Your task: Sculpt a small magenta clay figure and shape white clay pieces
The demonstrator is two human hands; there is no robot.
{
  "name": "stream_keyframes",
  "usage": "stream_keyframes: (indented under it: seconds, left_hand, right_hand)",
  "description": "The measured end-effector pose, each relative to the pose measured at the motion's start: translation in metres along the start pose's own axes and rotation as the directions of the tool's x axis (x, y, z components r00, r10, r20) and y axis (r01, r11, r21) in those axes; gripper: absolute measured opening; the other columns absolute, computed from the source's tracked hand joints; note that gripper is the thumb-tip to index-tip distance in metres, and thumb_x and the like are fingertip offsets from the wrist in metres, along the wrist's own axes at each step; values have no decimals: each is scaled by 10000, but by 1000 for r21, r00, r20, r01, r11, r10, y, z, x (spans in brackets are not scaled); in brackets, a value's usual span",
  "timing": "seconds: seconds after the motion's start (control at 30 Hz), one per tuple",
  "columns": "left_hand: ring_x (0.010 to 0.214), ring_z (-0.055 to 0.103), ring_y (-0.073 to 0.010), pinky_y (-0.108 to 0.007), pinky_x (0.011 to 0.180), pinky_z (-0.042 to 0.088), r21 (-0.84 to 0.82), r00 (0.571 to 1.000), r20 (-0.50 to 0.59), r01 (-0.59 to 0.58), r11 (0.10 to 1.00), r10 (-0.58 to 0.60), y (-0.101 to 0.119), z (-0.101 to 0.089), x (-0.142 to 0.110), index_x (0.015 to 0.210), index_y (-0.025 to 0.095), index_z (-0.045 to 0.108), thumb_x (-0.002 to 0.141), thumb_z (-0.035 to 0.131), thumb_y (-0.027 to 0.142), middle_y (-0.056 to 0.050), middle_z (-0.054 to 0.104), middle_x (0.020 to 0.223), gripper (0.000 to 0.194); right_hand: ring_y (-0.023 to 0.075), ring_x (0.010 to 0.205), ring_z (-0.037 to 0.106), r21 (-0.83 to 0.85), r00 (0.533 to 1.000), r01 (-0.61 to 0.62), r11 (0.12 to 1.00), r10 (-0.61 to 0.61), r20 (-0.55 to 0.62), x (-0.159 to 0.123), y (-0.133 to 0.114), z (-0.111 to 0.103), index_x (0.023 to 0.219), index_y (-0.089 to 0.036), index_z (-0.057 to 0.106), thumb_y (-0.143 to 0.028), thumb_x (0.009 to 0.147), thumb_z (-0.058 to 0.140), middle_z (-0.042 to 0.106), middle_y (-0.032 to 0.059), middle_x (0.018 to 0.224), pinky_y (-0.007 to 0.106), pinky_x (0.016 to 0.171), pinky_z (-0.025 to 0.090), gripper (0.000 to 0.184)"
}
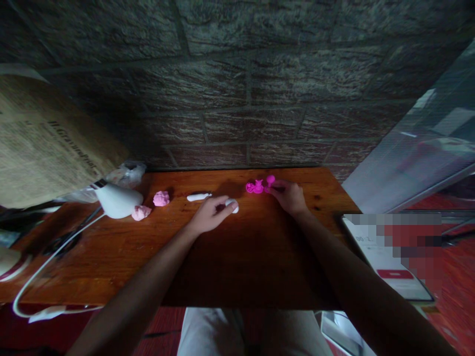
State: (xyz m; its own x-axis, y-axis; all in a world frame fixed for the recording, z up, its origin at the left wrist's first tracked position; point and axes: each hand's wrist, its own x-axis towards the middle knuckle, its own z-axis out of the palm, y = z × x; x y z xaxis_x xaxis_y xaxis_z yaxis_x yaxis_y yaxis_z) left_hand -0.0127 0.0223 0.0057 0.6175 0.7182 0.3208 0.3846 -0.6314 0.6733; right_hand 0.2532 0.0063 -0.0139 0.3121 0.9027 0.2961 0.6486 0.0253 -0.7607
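My left hand (pixel 211 214) is closed around a small smooth white lump (pixel 233 206), its thumb lying along the near side. Just behind that hand, a longer white piece (pixel 197 197) lies on the wooden table. To the right, my right hand (pixel 291 197) pinches a small magenta piece with a round head (pixel 270 179). Beside its fingertips sit other magenta pieces (pixel 256 186), one with ear-like points and one round with a patterned face; their exact kind is too small to tell. Two crumpled pink lumps (pixel 161 199) (pixel 141 212) rest farther left.
A lamp with a newsprint-patterned shade (pixel 55 143) and white base (pixel 120 200) stands at the left, its white cable (pixel 55 262) looping over the table edge. A tablet-like screen (pixel 386 257) lies at the right. A brick-patterned wall (pixel 222 89) rises behind the table (pixel 256 267).
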Motion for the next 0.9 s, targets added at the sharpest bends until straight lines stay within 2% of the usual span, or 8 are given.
stream_keyframes:
  seconds: [0.3, 0.63, 0.9]
  left_hand:
    - [538, 445, -89, -220, 536, 319, -17, 1000, -7, -5, 1000, 5, -2, 1, -1, 677, 168, 542, 946, 510, 406, 49, 468, 564, 360]
    - [537, 449, -92, -223, 538, 319, -3, 1000, -8, -8, 1000, 8, 0, 0, 0, 674, 168, 544, 953, 501, 408, 46, 472, 561, 371]
    - [539, 447, -91, -222, 540, 321, 0, 1000, -8, -3, 1000, 3, -2, 0, 0, 674, 169, 542, 948, 506, 416, 48, 467, 562, 371]
  right_hand:
    - [223, 898, 779, 44, 999, 38, 998, -39, 16, 2, 8, 1, 892, -270, 788, -163, 769, 767, 817, -14, 918, 335, 853, 605, 164]
    - [222, 891, 777, 29, 1000, -20, 999, 19, 18, 1, -1, -1, 852, -268, 802, -201, 755, 812, 818, -20, 893, 301, 833, 591, 118]
    - [225, 870, 775, -55, 1000, 19, 998, -18, 16, 2, 4, 1, 892, -278, 807, -247, 807, 762, 818, -12, 895, 300, 810, 582, 101]
